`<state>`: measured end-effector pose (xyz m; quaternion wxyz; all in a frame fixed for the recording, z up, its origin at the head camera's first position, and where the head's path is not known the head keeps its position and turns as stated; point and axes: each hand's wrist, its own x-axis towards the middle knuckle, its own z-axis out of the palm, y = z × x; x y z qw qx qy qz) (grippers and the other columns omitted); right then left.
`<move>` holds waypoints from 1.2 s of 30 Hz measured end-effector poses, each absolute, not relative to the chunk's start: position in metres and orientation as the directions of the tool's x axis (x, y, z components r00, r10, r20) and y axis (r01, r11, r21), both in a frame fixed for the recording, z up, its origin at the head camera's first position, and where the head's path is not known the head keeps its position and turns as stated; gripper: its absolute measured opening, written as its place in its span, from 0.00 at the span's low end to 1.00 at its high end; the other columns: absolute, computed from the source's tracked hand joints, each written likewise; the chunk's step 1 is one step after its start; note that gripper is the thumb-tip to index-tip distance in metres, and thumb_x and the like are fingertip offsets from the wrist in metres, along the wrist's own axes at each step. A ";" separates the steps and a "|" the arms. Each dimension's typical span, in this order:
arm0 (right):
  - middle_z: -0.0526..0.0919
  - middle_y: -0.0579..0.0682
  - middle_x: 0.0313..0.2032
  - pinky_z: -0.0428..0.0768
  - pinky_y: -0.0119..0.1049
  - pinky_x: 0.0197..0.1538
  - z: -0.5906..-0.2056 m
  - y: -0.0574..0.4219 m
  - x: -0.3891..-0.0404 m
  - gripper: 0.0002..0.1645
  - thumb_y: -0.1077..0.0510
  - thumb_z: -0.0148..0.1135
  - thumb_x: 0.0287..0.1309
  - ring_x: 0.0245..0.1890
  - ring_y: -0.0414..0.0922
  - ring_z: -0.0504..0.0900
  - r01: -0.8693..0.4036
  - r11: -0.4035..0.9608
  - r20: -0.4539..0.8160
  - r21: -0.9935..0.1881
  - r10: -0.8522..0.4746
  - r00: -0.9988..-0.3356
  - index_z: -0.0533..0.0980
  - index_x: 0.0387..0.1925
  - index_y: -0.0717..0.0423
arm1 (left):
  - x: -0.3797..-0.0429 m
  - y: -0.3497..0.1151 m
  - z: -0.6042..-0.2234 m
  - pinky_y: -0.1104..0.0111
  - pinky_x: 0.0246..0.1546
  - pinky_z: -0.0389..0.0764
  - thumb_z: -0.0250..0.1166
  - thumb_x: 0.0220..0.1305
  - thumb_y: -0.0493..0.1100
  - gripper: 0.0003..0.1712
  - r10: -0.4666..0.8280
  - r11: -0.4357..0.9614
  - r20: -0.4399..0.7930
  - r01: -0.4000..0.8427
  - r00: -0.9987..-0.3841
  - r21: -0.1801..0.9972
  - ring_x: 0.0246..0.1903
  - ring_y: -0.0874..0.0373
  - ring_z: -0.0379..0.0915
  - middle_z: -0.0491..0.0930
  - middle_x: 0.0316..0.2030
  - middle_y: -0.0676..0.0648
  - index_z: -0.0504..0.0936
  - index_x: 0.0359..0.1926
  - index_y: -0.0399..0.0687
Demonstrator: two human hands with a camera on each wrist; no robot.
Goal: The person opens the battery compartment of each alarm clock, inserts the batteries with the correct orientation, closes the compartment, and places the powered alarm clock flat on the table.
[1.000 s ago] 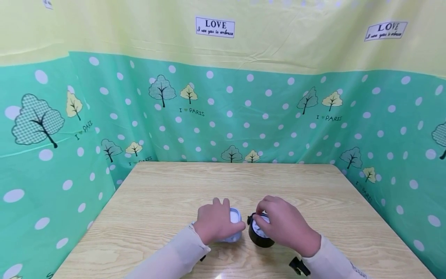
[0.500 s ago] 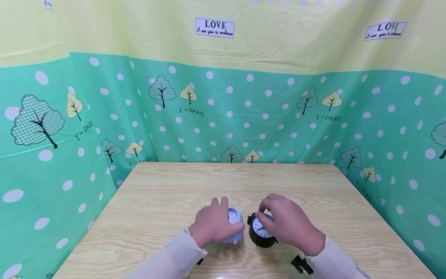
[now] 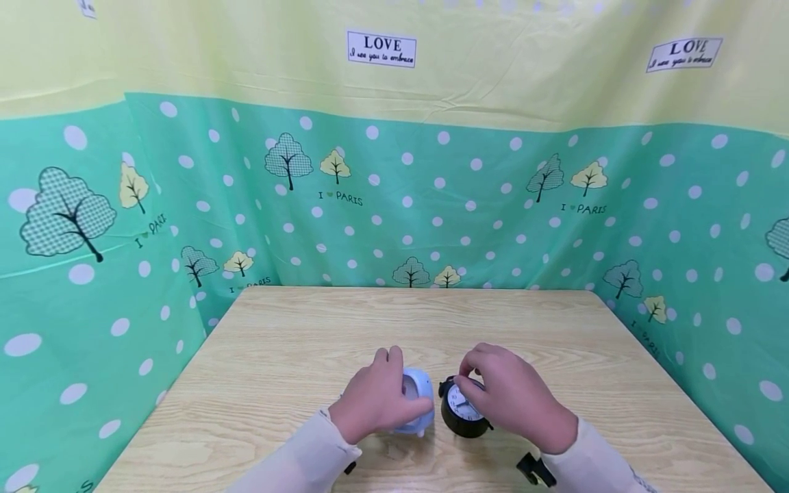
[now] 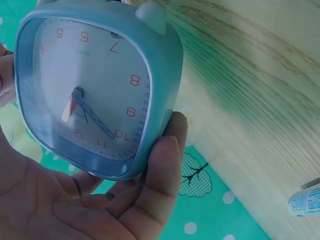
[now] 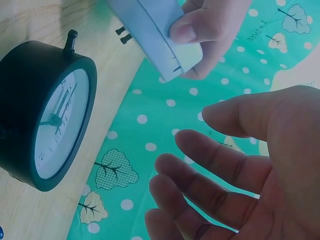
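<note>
A light blue alarm clock [image 3: 424,385] is in my left hand [image 3: 372,398], near the front middle of the table. In the left wrist view its rounded-square face [image 4: 56,67] appears upside down, with fingers and thumb around its body. Close to its right a round black alarm clock [image 3: 464,426] with a white dial lies tilted face-up on the tabletop. My right hand [image 3: 514,397] hovers over that clock's right side in the head view. The right wrist view shows a gap between these loosely bent fingers [image 5: 210,192] and the black clock [image 5: 22,105].
The wood-grain table [image 3: 296,329] is bounded by a green dotted curtain [image 3: 431,205] at the back and sides. A small printed cylinder, perhaps a battery [image 4: 306,201], lies at the left wrist view's right edge. A black clip [image 3: 535,470] sits at my right sleeve.
The blue clock has turned in my left hand, showing more of its right side, and that hand has shifted slightly left. My right hand has drawn slightly right, uncovering more of the black clock's dial.
</note>
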<state>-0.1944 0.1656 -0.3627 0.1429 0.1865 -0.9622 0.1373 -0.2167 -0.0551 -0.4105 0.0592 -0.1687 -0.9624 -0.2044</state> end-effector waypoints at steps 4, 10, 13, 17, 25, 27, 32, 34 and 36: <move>0.73 0.27 0.28 0.70 0.28 0.29 -0.364 0.166 -0.195 0.05 0.45 0.64 0.53 0.25 0.30 0.68 -0.402 0.890 0.330 -0.216 -0.321 -0.888 0.77 0.24 0.33 | -0.216 -0.058 -0.411 0.69 0.14 0.65 0.62 0.40 0.69 0.37 0.310 0.842 0.202 0.367 -0.929 0.395 0.16 0.58 0.63 0.64 0.31 0.49 0.65 0.41 0.46; 0.74 0.27 0.29 0.71 0.28 0.30 -0.365 0.165 -0.195 0.05 0.45 0.63 0.54 0.27 0.31 0.71 -0.403 0.886 0.321 -0.229 -0.322 -0.891 0.77 0.24 0.33 | -0.215 -0.061 -0.414 0.71 0.14 0.67 0.64 0.39 0.68 0.36 0.314 0.823 0.222 0.382 -0.923 0.420 0.17 0.60 0.64 0.64 0.32 0.50 0.63 0.40 0.50; 0.74 0.28 0.29 0.72 0.29 0.31 -0.365 0.165 -0.194 0.05 0.45 0.63 0.54 0.28 0.31 0.72 -0.399 0.887 0.312 -0.234 -0.320 -0.894 0.77 0.24 0.34 | -0.214 -0.063 -0.414 0.71 0.15 0.67 0.65 0.38 0.67 0.35 0.324 0.810 0.228 0.393 -0.918 0.436 0.17 0.61 0.64 0.64 0.32 0.51 0.62 0.39 0.52; 0.76 0.29 0.29 0.74 0.31 0.33 -0.365 0.164 -0.194 0.04 0.46 0.63 0.53 0.29 0.32 0.74 -0.394 0.886 0.302 -0.247 -0.316 -0.899 0.77 0.25 0.35 | -0.214 -0.065 -0.415 0.73 0.18 0.69 0.67 0.38 0.67 0.35 0.341 0.783 0.228 0.409 -0.912 0.468 0.19 0.62 0.65 0.64 0.32 0.51 0.61 0.38 0.54; 0.77 0.32 0.31 0.75 0.34 0.36 -0.365 0.162 -0.194 0.05 0.45 0.66 0.54 0.32 0.31 0.74 -0.380 0.884 0.302 -0.271 -0.297 -0.906 0.78 0.30 0.37 | -0.213 -0.071 -0.417 0.74 0.22 0.72 0.70 0.36 0.64 0.35 0.384 0.710 0.264 0.465 -0.885 0.529 0.23 0.64 0.68 0.64 0.35 0.53 0.60 0.39 0.57; 0.78 0.33 0.31 0.75 0.34 0.37 -0.366 0.162 -0.194 0.05 0.45 0.65 0.54 0.32 0.31 0.74 -0.388 0.881 0.309 -0.271 -0.302 -0.902 0.79 0.31 0.38 | -0.213 -0.073 -0.419 0.75 0.23 0.73 0.71 0.35 0.63 0.35 0.396 0.688 0.287 0.489 -0.872 0.536 0.25 0.64 0.69 0.63 0.36 0.54 0.60 0.39 0.57; 0.78 0.33 0.31 0.75 0.33 0.36 -0.368 0.161 -0.194 0.06 0.45 0.65 0.54 0.32 0.32 0.75 -0.407 0.875 0.317 -0.263 -0.320 -0.893 0.79 0.31 0.39 | -0.212 -0.080 -0.423 0.76 0.25 0.73 0.72 0.33 0.59 0.35 0.417 0.650 0.349 0.544 -0.839 0.530 0.27 0.64 0.68 0.61 0.35 0.54 0.60 0.37 0.57; 0.76 0.32 0.30 0.75 0.32 0.35 -0.369 0.161 -0.193 0.05 0.45 0.65 0.54 0.31 0.32 0.75 -0.406 0.877 0.314 -0.257 -0.321 -0.894 0.78 0.30 0.38 | -0.211 -0.082 -0.424 0.76 0.26 0.73 0.72 0.32 0.59 0.35 0.428 0.635 0.362 0.561 -0.828 0.531 0.29 0.64 0.67 0.61 0.36 0.54 0.60 0.37 0.56; 0.75 0.31 0.29 0.75 0.31 0.34 -0.370 0.161 -0.193 0.05 0.45 0.65 0.53 0.30 0.32 0.74 -0.401 0.880 0.307 -0.254 -0.320 -0.896 0.77 0.29 0.37 | -0.210 -0.083 -0.424 0.76 0.27 0.73 0.73 0.32 0.58 0.36 0.440 0.622 0.365 0.572 -0.820 0.535 0.30 0.64 0.66 0.61 0.36 0.54 0.60 0.37 0.55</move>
